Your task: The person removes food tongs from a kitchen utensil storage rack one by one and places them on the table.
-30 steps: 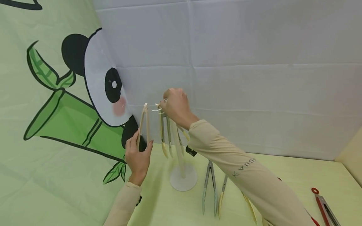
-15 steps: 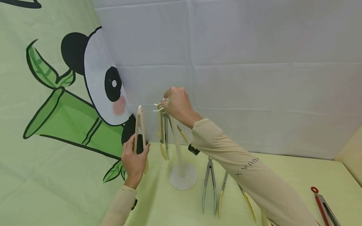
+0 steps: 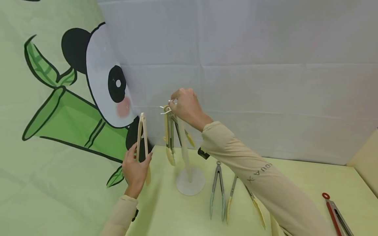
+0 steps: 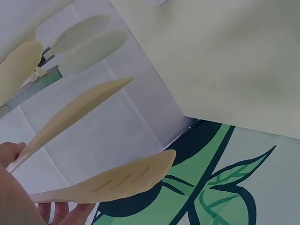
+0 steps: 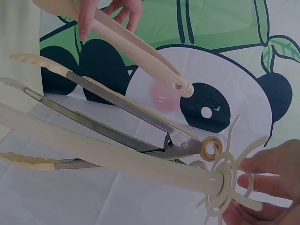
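My left hand (image 3: 136, 168) grips beige tongs (image 3: 139, 135) by their two arms, hinge end up and arms spread, to the left of a white hanging stand (image 3: 184, 147). In the left wrist view the slotted, spatula-like tips of these tongs (image 4: 122, 180) stand apart. My right hand (image 3: 189, 106) pinches the hook ring (image 5: 227, 180) at the stand's top. Metal tongs with yellow tips (image 5: 131, 110) hang from a hook by a tan loop. Other tongs hang beside them, partly hidden by the pole.
On the table (image 3: 174, 209) lie tongs with pale green tips (image 3: 217, 190), tongs with yellow tips (image 3: 231, 200) partly under my right sleeve, and red-handled tongs (image 3: 336, 213) at the right. A white curtain (image 3: 265, 91) and a panda-print cloth (image 3: 59, 164) stand behind and left.
My left hand has moved left and slightly down with the beige tongs, away from the stand. My right hand stays at the hook ring, while the hanging tongs have shifted a little.
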`<state>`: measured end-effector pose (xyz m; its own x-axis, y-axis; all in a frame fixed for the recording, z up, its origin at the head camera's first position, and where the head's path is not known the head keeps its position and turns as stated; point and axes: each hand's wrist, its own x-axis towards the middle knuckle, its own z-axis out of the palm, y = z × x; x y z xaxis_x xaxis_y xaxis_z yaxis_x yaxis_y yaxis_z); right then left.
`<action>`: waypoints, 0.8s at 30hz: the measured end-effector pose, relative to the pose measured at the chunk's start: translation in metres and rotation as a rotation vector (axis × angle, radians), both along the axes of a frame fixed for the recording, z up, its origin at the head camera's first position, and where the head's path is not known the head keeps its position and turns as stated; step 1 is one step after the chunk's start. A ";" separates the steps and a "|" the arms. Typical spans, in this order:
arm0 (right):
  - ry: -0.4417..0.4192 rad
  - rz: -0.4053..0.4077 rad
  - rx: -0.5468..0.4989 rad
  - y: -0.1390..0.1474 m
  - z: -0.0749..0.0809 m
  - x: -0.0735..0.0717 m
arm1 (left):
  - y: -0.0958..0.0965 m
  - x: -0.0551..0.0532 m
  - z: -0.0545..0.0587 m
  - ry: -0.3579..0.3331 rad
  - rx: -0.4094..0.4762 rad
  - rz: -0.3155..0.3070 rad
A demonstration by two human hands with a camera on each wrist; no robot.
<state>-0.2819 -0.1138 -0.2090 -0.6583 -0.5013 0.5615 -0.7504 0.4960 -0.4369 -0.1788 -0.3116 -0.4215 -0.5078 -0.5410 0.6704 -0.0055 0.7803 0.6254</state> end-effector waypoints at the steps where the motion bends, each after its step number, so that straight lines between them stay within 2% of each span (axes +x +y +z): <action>1: 0.007 0.000 0.001 0.000 0.000 -0.001 | -0.001 0.000 0.000 -0.007 0.000 0.001; 10: 0.017 0.021 0.006 0.003 -0.001 -0.002 | -0.010 0.003 -0.005 -0.123 0.010 0.021; 17: 0.027 0.046 0.002 0.003 0.000 -0.001 | -0.022 0.007 -0.015 -0.169 0.014 0.030; 24: 0.035 0.073 0.010 0.002 0.001 -0.003 | -0.035 0.010 -0.025 -0.312 0.039 0.067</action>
<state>-0.2845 -0.1123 -0.2085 -0.5998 -0.5533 0.5780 -0.7995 0.4434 -0.4052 -0.1688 -0.3470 -0.4465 -0.6481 -0.6022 0.4662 -0.2521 0.7473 0.6149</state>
